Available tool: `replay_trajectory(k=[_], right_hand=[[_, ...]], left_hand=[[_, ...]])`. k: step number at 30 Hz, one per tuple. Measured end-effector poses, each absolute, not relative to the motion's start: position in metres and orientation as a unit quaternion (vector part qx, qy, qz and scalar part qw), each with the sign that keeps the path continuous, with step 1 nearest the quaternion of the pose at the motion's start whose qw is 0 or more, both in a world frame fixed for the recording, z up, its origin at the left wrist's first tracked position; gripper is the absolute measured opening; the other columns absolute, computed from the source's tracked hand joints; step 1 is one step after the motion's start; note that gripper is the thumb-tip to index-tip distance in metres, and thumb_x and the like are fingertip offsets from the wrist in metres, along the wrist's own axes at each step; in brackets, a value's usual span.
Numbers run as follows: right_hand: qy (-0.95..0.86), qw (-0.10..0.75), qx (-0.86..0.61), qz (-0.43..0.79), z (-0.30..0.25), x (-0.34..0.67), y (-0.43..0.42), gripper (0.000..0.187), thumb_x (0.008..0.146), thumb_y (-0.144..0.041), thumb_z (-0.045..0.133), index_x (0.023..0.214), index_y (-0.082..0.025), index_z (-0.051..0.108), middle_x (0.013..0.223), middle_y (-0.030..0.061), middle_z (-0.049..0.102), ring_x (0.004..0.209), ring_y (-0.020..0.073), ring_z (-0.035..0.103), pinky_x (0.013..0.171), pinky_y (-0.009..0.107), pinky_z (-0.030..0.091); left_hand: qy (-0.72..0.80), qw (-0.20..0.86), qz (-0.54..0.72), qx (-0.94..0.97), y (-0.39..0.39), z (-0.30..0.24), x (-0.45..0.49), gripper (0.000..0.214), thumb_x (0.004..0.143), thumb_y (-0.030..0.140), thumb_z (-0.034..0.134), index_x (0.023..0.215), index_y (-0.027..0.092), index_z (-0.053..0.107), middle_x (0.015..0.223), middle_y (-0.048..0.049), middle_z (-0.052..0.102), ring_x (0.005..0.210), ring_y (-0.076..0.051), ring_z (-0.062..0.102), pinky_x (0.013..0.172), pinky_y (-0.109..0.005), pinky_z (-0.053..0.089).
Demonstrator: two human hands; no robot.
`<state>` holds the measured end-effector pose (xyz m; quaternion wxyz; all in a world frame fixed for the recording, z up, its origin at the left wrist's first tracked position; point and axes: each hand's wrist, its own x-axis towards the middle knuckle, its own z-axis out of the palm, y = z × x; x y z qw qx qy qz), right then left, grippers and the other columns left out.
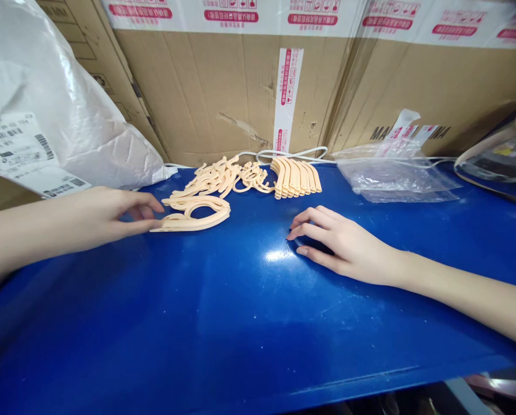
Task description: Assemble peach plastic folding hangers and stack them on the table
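Cream plastic folding hangers lie folded and stacked at the left of the blue table. My left hand is at their left end, its thumb touching or almost touching the nearest one. A gap shows between that thumb and the bent fingers. My right hand rests on the table with slightly curled fingers apart and nothing in them. Behind the folded hangers is a loose pile of cream hanger parts. Small cream hooks lie beside it, then neatly stacked curved hanger arms.
Large cardboard boxes stand along the back edge of the blue table. A silvery parcel bag leans at the left. A clear plastic bag and a white cable lie at the back. A clear-sided container is at right.
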<state>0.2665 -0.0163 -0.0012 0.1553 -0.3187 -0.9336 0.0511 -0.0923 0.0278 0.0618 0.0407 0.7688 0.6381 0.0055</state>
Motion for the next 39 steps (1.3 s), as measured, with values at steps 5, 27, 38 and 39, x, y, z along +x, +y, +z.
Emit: replay_trajectory(k=[5, 27, 38, 39], right_hand=[[-0.934, 0.151, -0.319, 0.050, -0.001, 0.267, -0.016, 0.026, 0.098, -0.031, 0.044, 0.112, -0.017, 0.060, 0.116, 0.0101, 0.056, 0.103, 0.0212, 0.052, 0.091, 0.038, 0.044], [-0.936, 0.146, -0.316, 0.045, -0.001, 0.269, -0.017, 0.027, 0.099, -0.032, 0.043, 0.114, -0.018, 0.060, 0.117, 0.0097, 0.056, 0.102, 0.0212, 0.052, 0.091, 0.038, 0.044], [-0.937, 0.146, -0.315, 0.044, -0.001, 0.269, -0.017, 0.027, 0.098, -0.032, 0.042, 0.115, -0.018, 0.059, 0.117, 0.0099, 0.056, 0.102, 0.0215, 0.053, 0.091, 0.039, 0.045], [-0.937, 0.145, -0.316, 0.044, -0.001, 0.269, -0.017, 0.027, 0.098, -0.032, 0.042, 0.115, -0.018, 0.059, 0.117, 0.0099, 0.056, 0.102, 0.0215, 0.053, 0.091, 0.039, 0.045]], left_hand=[[0.635, 0.031, -0.019, 0.772, 0.038, 0.060, -0.103, 0.091, 0.064, 0.084, 0.021, 0.104, 0.014, 0.063, 0.103, -0.0083, 0.070, 0.087, -0.024, 0.064, 0.080, -0.031, 0.045], [0.573, 0.014, 0.032, 0.819, 0.058, 0.030, -0.117, 0.044, 0.091, 0.055, 0.035, 0.102, 0.021, 0.060, 0.072, 0.0040, 0.056, 0.063, -0.014, 0.052, 0.063, -0.021, 0.036], [0.573, 0.002, 0.008, 0.819, 0.056, 0.033, -0.115, 0.040, 0.090, 0.046, 0.036, 0.107, 0.018, 0.058, 0.086, 0.0005, 0.061, 0.072, -0.015, 0.052, 0.068, -0.021, 0.036], [0.573, 0.001, 0.005, 0.819, 0.057, 0.032, -0.116, 0.039, 0.090, 0.044, 0.036, 0.108, 0.018, 0.058, 0.086, 0.0004, 0.061, 0.072, -0.015, 0.052, 0.068, -0.021, 0.036]])
